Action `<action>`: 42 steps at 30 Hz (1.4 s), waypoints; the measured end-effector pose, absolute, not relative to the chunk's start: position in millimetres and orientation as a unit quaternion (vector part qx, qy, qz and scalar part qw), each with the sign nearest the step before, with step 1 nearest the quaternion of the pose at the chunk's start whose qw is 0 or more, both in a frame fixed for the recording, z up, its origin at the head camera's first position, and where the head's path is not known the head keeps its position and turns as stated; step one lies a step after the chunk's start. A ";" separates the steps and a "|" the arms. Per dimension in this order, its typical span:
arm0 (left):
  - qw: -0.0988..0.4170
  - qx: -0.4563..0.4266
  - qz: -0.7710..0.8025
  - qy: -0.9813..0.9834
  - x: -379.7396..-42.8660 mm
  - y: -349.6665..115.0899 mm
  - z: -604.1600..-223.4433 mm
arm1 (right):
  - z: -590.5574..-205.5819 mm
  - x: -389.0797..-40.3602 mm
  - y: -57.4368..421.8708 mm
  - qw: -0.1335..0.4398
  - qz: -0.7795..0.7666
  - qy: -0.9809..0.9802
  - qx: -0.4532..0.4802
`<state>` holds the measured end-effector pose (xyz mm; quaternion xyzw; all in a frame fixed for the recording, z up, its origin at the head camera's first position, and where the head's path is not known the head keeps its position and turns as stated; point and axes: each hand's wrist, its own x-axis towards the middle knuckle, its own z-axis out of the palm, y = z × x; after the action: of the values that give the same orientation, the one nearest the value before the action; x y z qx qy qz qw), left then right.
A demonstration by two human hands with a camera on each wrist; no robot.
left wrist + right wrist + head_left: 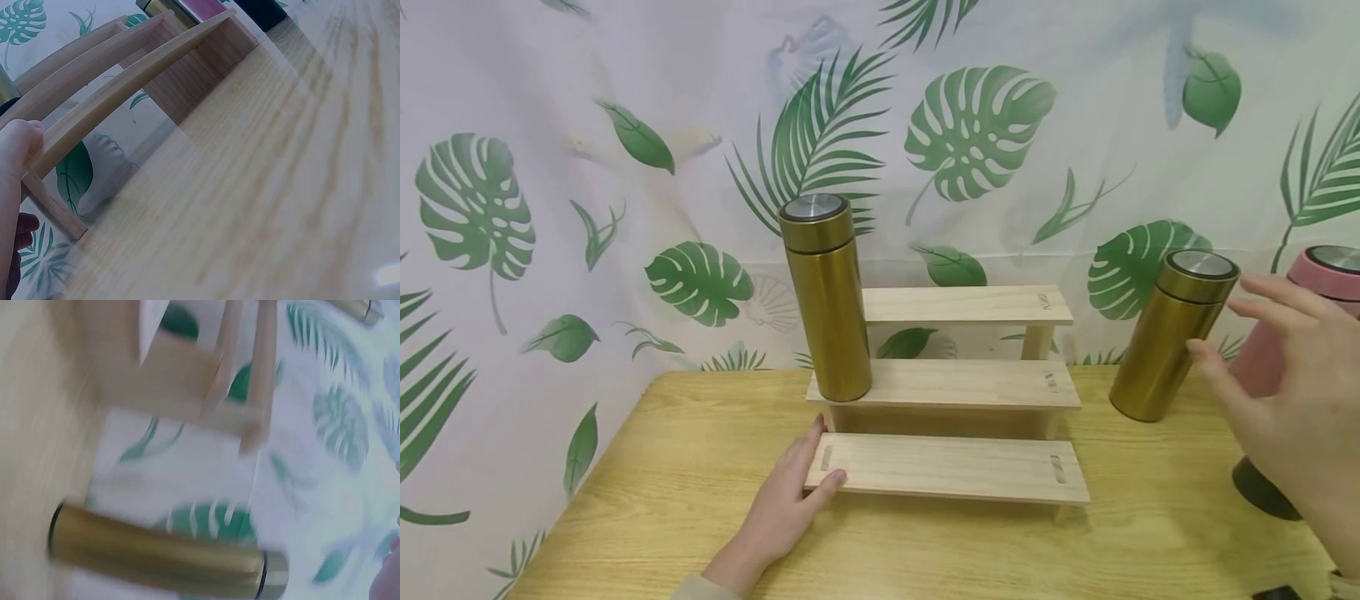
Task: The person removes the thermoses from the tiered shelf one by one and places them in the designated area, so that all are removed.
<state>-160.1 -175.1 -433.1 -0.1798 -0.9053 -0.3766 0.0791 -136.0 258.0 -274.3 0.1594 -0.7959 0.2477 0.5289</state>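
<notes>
A three-step wooden display rack [955, 471] stands on the table. My left hand [778, 504] grips the left end of its lowest board, thumb [28, 134] on top and the other fingers curled below the edge. On the left of the middle step a gold thermos [831, 317] stands upright. A second gold thermos [1172, 342] is on the table right of the rack, and lies across the lower part of the right wrist view. My right hand [1292, 392], fingers spread and apart, hovers beside this thermos and partly hides a pink bottle [1262, 362] with a black base.
The wood-grain table [662, 500] runs under everything. Close behind it hangs a white curtain [647, 50] printed with green leaves. A small black object [1276, 592] lies at the bottom right edge. The rack's top step [962, 304] stands at the back.
</notes>
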 end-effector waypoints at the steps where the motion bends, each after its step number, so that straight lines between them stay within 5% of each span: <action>1: 0.079 -0.180 -0.376 -0.905 -159.9 -175.0 -433.5 | -272.6 -138.5 249.7 0.524 0.250 -0.796 0.173; 15: 0.083 -0.180 -0.380 -0.903 -159.8 -173.5 -434.3 | -262.9 -184.1 159.7 0.501 0.292 -0.742 0.335; 42: 0.078 -0.181 -0.385 -0.902 -160.6 -174.5 -434.2 | -207.0 -223.4 35.6 0.358 0.337 -0.772 0.402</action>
<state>-160.6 -174.5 -434.2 -0.1815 -0.9016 -0.3848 0.0780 -223.4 35.6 -207.0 0.4022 -0.7720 0.3372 0.3584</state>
